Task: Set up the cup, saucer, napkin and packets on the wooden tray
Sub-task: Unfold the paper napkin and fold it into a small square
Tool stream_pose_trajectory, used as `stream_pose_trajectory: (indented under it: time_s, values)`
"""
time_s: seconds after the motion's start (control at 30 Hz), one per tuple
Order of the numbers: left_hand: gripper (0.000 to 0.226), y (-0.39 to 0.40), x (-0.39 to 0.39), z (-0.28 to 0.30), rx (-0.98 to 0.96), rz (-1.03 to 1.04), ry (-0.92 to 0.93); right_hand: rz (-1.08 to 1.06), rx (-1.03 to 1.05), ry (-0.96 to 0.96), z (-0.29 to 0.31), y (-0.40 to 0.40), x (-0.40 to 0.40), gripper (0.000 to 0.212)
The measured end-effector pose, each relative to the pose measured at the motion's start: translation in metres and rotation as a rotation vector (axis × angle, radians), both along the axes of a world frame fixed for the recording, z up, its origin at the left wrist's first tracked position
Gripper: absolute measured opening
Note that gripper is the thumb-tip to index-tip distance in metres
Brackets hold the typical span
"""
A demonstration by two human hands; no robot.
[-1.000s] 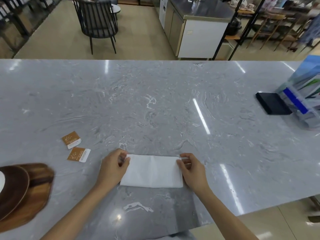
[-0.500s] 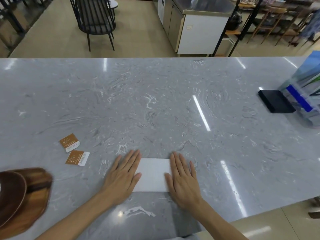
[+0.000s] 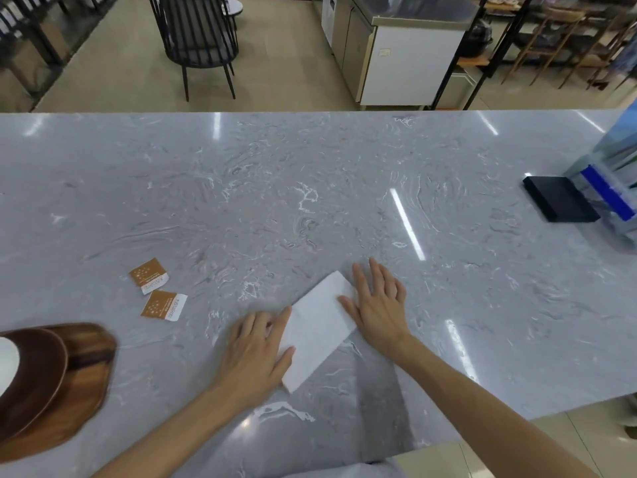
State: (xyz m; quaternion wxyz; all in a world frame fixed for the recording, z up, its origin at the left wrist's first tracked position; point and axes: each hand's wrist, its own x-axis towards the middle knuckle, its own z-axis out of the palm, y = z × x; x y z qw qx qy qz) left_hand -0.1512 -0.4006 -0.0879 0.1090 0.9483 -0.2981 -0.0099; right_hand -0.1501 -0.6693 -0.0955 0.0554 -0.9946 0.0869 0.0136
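Turning under both palms, the folded napkin now lies slanted on the counter instead of square as half a second ago. The left hand and right hand lie flat and open on its ends, gripping nothing. Packets stay left; tray near left, so pressing is likely done.

Wide bare counter lies open ahead of both hands. To the left, two packets lie flat near the path toward the tray at the near-left edge, where a dark saucer takes up part of its top. Far right, a black block and a clear holder crowd that end.
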Motion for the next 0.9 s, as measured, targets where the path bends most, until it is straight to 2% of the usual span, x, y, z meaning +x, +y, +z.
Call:
stream_pose_trajectory:
  time_s: [0.1, 0.23, 0.33, 0.4, 0.53, 0.67, 0.73, 0.9]
  values:
    - [0.056, -0.01, -0.006, 0.005, -0.033, -0.027, 0.003, 0.054, -0.055, 0.074, 0.007, -0.003, 0.039, 0.084]
    - [0.048, -0.019, 0.015, 0.013, -0.085, 0.052, 0.162, 0.116, -0.056, 0.101, 0.015, 0.0, 0.065, 0.086]
    - [0.044, -0.022, 0.042, 0.018, -0.15, 0.129, 0.189, 0.132, 0.127, 0.053, 0.016, -0.005, 0.057, 0.069]
    - [0.038, -0.025, 0.064, 0.026, -0.284, 0.157, 0.22, 0.062, 0.286, -0.007, 0.013, -0.011, 0.048, 0.058]
    - [0.04, -0.046, 0.115, 0.036, -0.385, 0.052, 0.336, -0.097, 0.487, 0.052, 0.015, -0.019, 0.038, 0.051]
    - [0.06, -0.076, 0.149, 0.038, -0.328, -0.009, 0.668, -0.1, 0.579, 0.114, 0.018, -0.024, 0.045, 0.041]
    - [0.061, -0.084, 0.159, 0.035, -0.248, -0.055, 0.705, -0.13, 0.603, 0.155, 0.02, -0.024, 0.052, 0.037]
    - [0.048, -0.093, 0.172, 0.039, -0.096, -0.099, 0.703, -0.144, 0.58, 0.21, 0.024, -0.023, 0.064, 0.024]
